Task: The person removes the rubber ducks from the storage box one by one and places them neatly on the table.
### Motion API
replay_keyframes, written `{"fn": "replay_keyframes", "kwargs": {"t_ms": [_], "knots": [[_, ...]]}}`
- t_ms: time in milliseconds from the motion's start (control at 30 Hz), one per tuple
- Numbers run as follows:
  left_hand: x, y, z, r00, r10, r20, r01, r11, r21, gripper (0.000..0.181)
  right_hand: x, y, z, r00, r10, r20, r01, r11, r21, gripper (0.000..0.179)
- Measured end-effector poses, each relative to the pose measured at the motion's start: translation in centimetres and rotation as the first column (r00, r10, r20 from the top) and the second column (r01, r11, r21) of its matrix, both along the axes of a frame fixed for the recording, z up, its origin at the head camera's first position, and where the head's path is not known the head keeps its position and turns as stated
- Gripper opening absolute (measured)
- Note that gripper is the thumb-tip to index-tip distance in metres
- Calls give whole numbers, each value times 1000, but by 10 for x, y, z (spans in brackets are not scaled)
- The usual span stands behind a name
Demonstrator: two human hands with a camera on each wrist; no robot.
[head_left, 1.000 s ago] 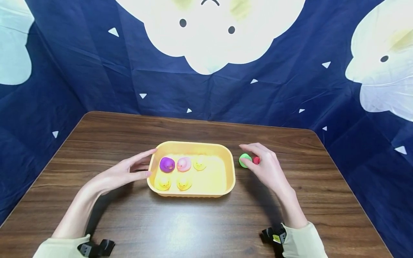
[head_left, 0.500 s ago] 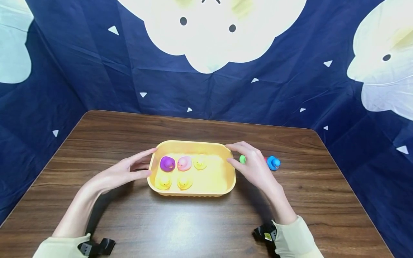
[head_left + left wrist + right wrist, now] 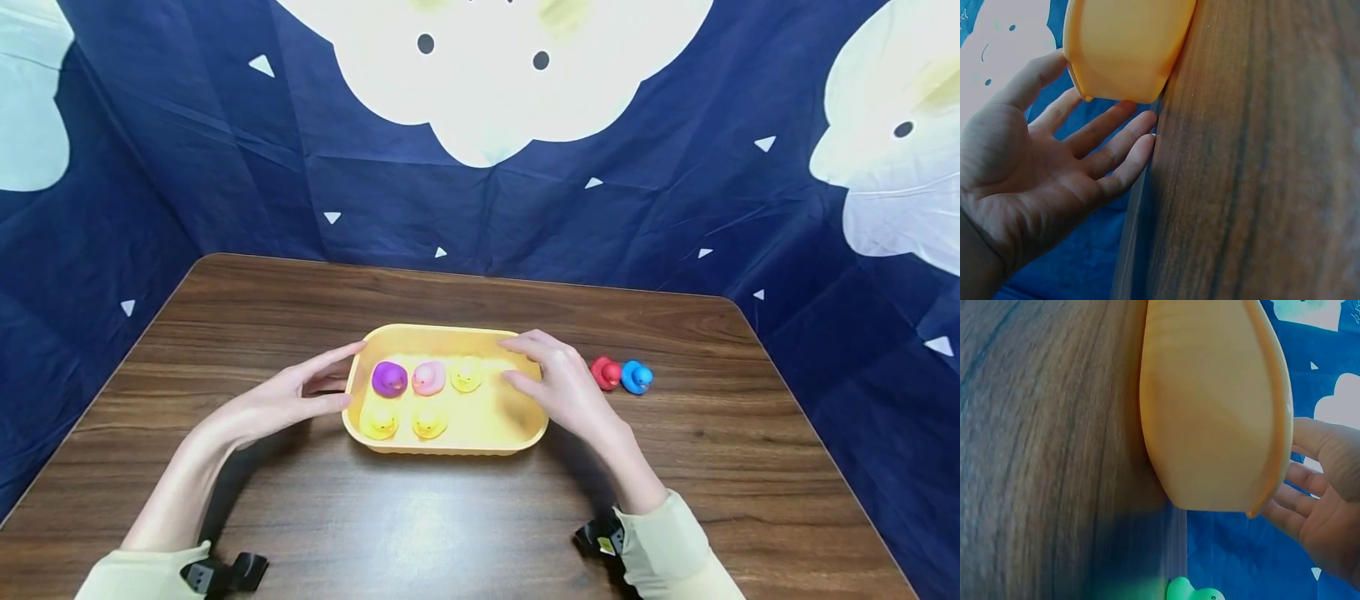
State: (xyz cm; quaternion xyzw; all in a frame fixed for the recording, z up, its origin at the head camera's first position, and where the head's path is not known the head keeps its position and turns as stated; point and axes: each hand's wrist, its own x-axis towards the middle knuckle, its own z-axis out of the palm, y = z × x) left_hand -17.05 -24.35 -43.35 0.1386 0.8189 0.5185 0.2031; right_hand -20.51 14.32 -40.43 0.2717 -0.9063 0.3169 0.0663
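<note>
My left hand (image 3: 277, 404) touches the left end of a yellow tray (image 3: 450, 448), fingers relaxed. In the left wrist view its thumb meets the rim and its fingertips lie by the end wall. My right hand (image 3: 566, 387) reaches over the tray's right rim, thumb and forefinger apart with nothing visible between them; some fingertips are hidden by the wall in the right wrist view. Inside the tray are a purple rubber duck (image 3: 389, 379), a pink duck (image 3: 428, 378) and yellow ducks (image 3: 466, 375). A green duck (image 3: 1192, 591) stands outside, hidden from the head view behind my right hand.
Right of the tray, a red duck (image 3: 606, 373) and a blue duck (image 3: 637, 377) stand side by side on the wooden table (image 3: 420, 533). A dark blue cloth (image 3: 405, 208) with white clouds hangs behind and around the table.
My right hand has moved left from beside the green and red ducks to over the tray's right end, uncovering the red and blue ducks. My left hand has stayed at the tray.
</note>
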Motion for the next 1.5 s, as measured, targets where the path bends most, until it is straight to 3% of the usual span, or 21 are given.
{"fn": "replay_keyframes", "kwargs": {"t_ms": [267,500,1100,1500], "knots": [[0,0,1,1000,6,-6,-6,1000,-15,74,-3,-10,-2,999,48,0,-48,999,4,38],[0,-1,1,1000,3,-5,-3,1000,-13,74,-6,-23,-4,999,29,19,-30,996,80,37],[0,0,2,1000,2,1,-2,1000,-15,74,-16,-41,-14,995,97,-6,-94,977,190,38],[1,0,0,1000,-1,-2,1,1000,13,74,-19,-48,-19,995,94,-16,-87,964,252,37]]}}
